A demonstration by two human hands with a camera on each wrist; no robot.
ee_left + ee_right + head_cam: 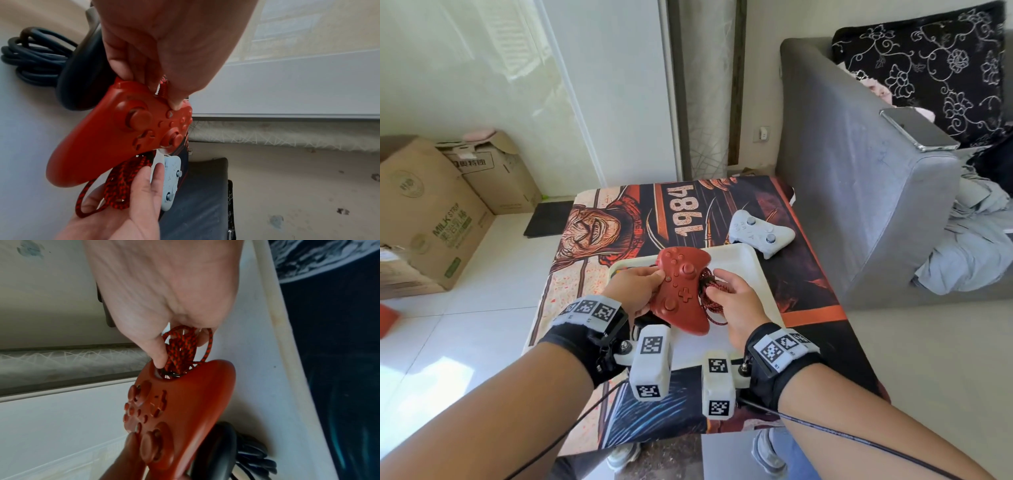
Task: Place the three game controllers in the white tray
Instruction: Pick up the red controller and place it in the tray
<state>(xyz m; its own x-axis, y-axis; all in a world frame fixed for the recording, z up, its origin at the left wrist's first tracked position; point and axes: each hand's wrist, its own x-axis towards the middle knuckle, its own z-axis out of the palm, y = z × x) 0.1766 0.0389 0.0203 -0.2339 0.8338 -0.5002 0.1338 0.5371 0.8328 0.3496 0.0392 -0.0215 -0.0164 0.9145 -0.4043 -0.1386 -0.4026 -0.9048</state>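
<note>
My left hand grips the red controller by its left side, holding it tilted above the white tray. My right hand pinches the controller's bundled red braided cable at its right edge. In the left wrist view my thumb presses the red controller's face. A black controller with a coiled dark cable lies in the tray beneath it. The white controller sits on the cloth just beyond the tray's far right corner.
The tray rests on a small table covered by a printed "1984" cloth. A grey sofa stands close on the right with a phone on its armrest. Cardboard boxes sit on the floor at left.
</note>
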